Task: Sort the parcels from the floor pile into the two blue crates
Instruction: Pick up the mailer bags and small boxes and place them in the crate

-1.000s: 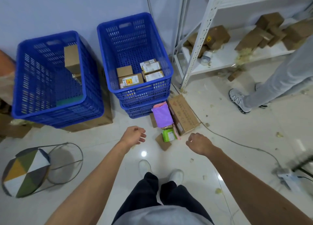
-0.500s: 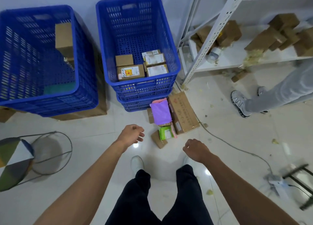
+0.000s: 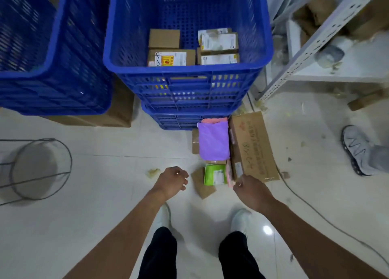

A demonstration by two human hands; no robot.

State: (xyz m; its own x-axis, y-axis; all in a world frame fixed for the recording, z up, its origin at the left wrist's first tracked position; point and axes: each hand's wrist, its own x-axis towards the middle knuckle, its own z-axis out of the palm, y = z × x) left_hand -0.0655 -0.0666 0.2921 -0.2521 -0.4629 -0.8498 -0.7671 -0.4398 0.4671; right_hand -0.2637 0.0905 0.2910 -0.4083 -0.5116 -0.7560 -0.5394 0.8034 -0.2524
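A person stood over the floor pile, both bare forearms reaching down toward it. The left hand (image 3: 171, 181) hung with its fingers loosely curled and held nothing, just beside a small brown parcel (image 3: 201, 187) lying on the tiles. The right hand (image 3: 250, 189) was curled too, its fingertips right at the pink edge (image 3: 230, 178) of a packet. Whether they touched or pinched it could not be told.

The pile lay against the foot of the right blue crate (image 3: 185, 69), which stood stacked on another crate (image 3: 179, 118). A purple mailer (image 3: 213, 142) lay beside a large flat carton (image 3: 252, 146), and a green parcel (image 3: 214, 174) rested on the small brown one.

Four parcels sat at the near end inside the right crate: a plain brown box (image 3: 164, 38), a box with a yellow sticker (image 3: 171, 57) and two white-labelled boxes (image 3: 219, 42). The left blue crate (image 3: 52, 74) rested on a cardboard box (image 3: 117, 114).

A wire stand (image 3: 40, 169) stood to the left, a metal rack (image 3: 315, 47) to the right, and another person's grey shoe (image 3: 355, 150) was near the carton.
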